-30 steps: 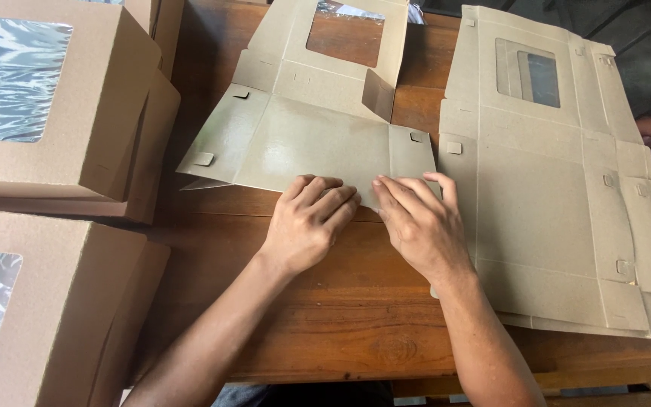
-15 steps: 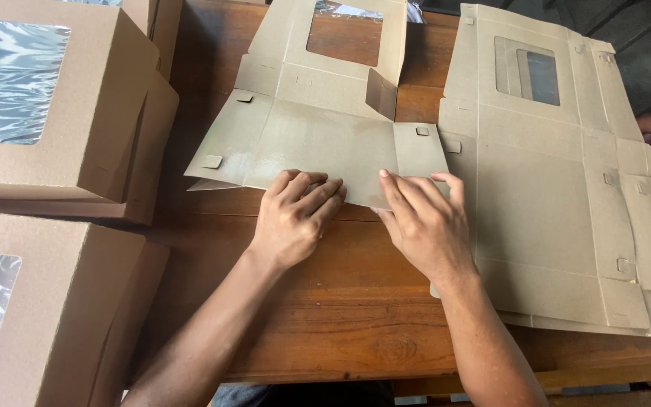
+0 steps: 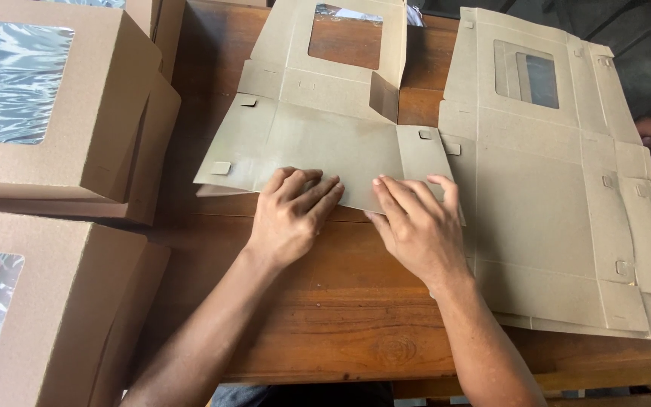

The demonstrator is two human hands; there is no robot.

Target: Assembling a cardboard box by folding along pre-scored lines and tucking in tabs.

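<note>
A flat brown cardboard box blank (image 3: pixel 325 143) lies on the wooden desk (image 3: pixel 325 316), just above the middle of the view. Its long axis runs from 6 to 12 o'clock, with the window panel at the 12 o'clock end and the near panel's folded edge toward 6 o'clock. The blank is plain kraft card, scored with fold lines, with small cut tabs at its corners and a square window cut-out showing the desk through it; one side flap stands up at the window's 3 o'clock side.

The left hand (image 3: pixel 289 215) lies palm down on the near edge, fingers (image 3: pixel 318 192) held close together and pressed flat on the card, holding nothing. The right hand (image 3: pixel 416 226) lies just beside it at 3 o'clock, fingers slightly spread, also flat on the edge and gripping nothing.

At 3 o'clock a stack of unfolded blanks (image 3: pixel 551 203) touches or overlaps the worked blank's side. At 9 o'clock stand assembled window boxes (image 3: pixel 47 113), close to the blank's corner. Bare desk lies open toward 6 o'clock between the forearms and the desk's front edge.
</note>
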